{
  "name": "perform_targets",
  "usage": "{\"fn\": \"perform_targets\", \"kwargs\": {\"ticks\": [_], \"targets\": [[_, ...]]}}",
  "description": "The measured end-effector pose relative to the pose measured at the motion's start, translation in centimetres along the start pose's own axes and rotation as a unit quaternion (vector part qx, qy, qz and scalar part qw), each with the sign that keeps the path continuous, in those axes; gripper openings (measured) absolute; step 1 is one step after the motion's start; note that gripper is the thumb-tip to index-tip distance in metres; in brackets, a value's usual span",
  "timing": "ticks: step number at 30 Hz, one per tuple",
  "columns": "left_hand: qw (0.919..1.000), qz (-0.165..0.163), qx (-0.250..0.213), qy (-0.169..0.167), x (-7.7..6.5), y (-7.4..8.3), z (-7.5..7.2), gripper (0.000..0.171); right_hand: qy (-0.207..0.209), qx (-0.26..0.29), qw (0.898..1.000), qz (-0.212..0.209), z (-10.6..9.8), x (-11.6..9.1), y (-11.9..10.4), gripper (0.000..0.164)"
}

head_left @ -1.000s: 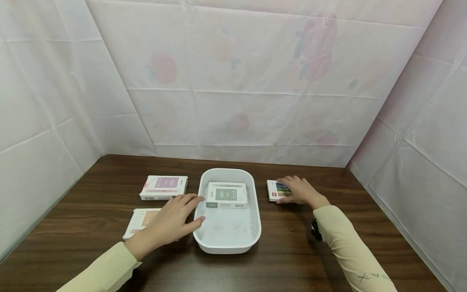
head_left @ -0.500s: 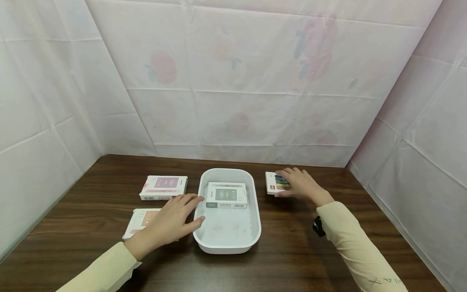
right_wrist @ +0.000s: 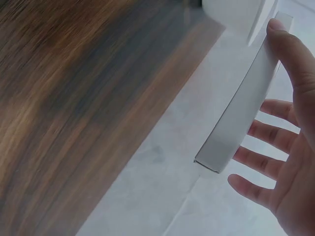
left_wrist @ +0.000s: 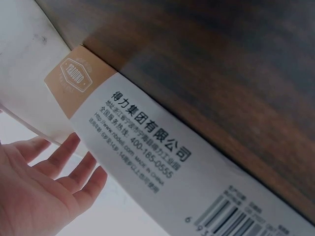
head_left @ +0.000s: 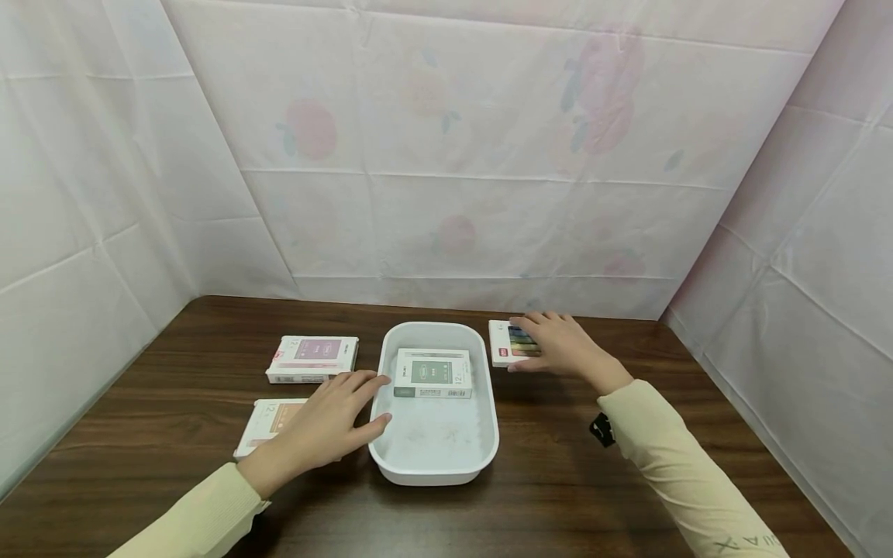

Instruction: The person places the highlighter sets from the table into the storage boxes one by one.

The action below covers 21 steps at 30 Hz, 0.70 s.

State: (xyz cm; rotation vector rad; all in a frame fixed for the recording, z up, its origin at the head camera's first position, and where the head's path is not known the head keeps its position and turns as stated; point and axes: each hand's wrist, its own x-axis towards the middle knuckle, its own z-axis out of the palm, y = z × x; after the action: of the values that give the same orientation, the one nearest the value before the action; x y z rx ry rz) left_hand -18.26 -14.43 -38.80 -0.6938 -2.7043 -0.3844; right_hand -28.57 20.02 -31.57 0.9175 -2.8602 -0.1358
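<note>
While the left hand [head_left: 324,418] had fingers spread at the left rim of a white tray [head_left: 434,457], the right hand [head_left: 568,349] pinched a colour-striped white box [head_left: 500,345] just right of the tray's far end.

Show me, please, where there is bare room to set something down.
Bare tabletop lies between the white tray and right sleeve, and on the tray's near side. The tray's near half is free, up to the green-label box. It is crowded left of the tray: left hand, orange-label box, purple-label box.

Flat white box [head_left: 513,344], held in right hand [head_left: 563,346]
</note>
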Motion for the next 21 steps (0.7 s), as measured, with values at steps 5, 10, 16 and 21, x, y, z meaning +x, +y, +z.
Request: {"fn": "perform_targets", "kwargs": {"ticks": [5,10,16,21], "targets": [[1.0000,0.003,0.002,0.002,0.0,0.0,0.0,0.050,-0.007,-0.012,1.000,-0.009,-0.3,0.5,-1.4,0.084],[1.0000,0.004,0.002,0.004,0.0,0.0,-0.1,0.050,-0.004,-0.025,0.999,-0.026,-0.4,1.0,-2.8,0.083],[1.0000,0.005,0.002,0.004,0.0,0.0,-0.1,0.050,-0.002,-0.045,0.998,-0.042,-0.5,1.5,-4.1,0.080],[1.0000,0.003,0.000,0.002,0.0,0.0,-0.1,0.050,0.005,-0.058,0.997,-0.057,-0.5,2.2,-5.1,0.078]]}}
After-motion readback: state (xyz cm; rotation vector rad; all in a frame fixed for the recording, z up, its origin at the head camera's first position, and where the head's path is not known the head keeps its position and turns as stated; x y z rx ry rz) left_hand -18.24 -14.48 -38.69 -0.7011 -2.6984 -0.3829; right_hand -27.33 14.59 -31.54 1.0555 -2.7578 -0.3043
